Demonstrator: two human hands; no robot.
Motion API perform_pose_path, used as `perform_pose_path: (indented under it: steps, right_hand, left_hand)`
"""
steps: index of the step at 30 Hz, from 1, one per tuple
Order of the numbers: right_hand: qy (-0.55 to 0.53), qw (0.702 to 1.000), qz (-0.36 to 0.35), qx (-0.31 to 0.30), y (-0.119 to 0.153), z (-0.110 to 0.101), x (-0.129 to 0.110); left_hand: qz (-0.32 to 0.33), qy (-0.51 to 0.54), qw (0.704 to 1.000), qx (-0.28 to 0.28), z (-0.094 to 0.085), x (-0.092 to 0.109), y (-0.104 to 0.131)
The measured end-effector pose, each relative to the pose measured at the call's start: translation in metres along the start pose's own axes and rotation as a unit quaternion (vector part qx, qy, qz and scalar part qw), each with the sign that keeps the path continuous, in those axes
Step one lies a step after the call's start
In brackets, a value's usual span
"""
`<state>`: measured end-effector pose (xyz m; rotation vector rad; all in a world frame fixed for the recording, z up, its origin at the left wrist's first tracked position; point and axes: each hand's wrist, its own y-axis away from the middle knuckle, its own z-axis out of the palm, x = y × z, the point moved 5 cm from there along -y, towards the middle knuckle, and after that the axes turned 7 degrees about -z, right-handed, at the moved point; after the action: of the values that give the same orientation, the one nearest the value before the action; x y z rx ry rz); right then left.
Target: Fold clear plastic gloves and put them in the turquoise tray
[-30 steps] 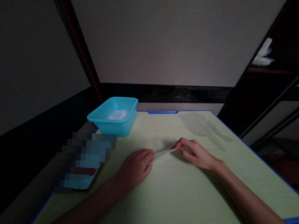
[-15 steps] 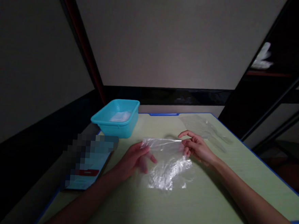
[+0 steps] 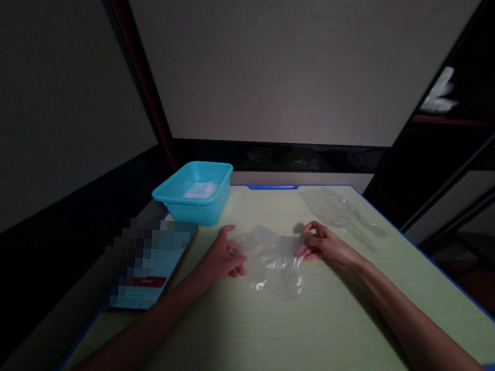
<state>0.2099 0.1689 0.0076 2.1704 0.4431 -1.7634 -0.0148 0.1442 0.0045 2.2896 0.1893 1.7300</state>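
Observation:
A thin, clear plastic bag (image 3: 270, 260) is stretched loosely between my two hands, low over the table. My left hand (image 3: 221, 257) pinches its left edge, with the index finger raised and the thumb pointing right. At the opposite edge, my right hand (image 3: 323, 247) grips the plastic between thumb and curled fingers. The film looks wrinkled and slack, and its upper edge peaks near the left side. Some of my left fingers show through or behind the plastic.
Flat at the table's back right lies another clear plastic bag (image 3: 334, 211) with long handle-like strips. A turquoise basket (image 3: 197, 211) holding something white stands at the back left. In front of it lies a partly blurred tablet-like device (image 3: 157, 264). Blue edging rims the pale table (image 3: 236, 343).
The bag's taut, straight upper edge has gone slack and bent, and its lower edge has drawn up. My left index finger has lifted, while my right hand has shifted only slightly.

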Motion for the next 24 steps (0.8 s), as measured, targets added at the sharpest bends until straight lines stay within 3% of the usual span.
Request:
perform_pose_path:
  steps: [2,4,6,7,8,10,11,13,17,21,24]
  right_hand:
    - [-0.026,0.991,0.053,-0.12,0.013,0.006,-0.003]
    - [-0.025,0.955,0.106,-0.275,0.029,0.015,-0.007]
    - [0.011,0.924,0.119,-0.363,0.039,0.019,-0.009]
    - [0.035,0.931,0.092,-0.352,0.036,0.017,-0.011]
    - [0.063,0.95,0.044,-0.302,0.029,0.013,-0.013]
    - [0.13,0.979,-0.1,-0.117,0.012,0.0,-0.022]
    - [0.169,0.972,-0.16,-0.036,0.008,-0.006,-0.026]
    - [0.248,0.936,-0.247,0.031,0.003,-0.007,-0.029]
    - [0.353,0.883,-0.303,-0.065,0.002,0.004,-0.023]
    - [0.39,0.871,-0.257,-0.153,0.003,0.009,-0.014]
    - [0.396,0.869,-0.233,-0.18,0.005,0.013,-0.01]
  left_hand:
    - [0.062,0.0,0.991,0.122,-0.013,0.003,-0.003]
    - [0.127,-0.012,0.967,0.222,-0.024,0.007,-0.002]
    - [0.176,-0.03,0.948,0.263,-0.028,0.011,0.0]
    - [0.192,-0.039,0.944,0.265,-0.028,0.012,0.001]
    - [0.203,-0.049,0.944,0.257,-0.026,0.013,0.002]
    - [0.215,-0.083,0.946,0.23,-0.022,0.015,0.003]
    - [0.217,-0.106,0.945,0.219,-0.019,0.016,0.005]
    - [0.212,-0.166,0.941,0.204,-0.014,0.017,0.007]
    - [0.183,-0.317,0.912,0.187,-0.007,0.017,0.012]
    - [0.173,-0.4,0.886,0.156,-0.001,0.014,0.012]
    - [0.189,-0.405,0.883,0.143,0.001,0.013,0.01]
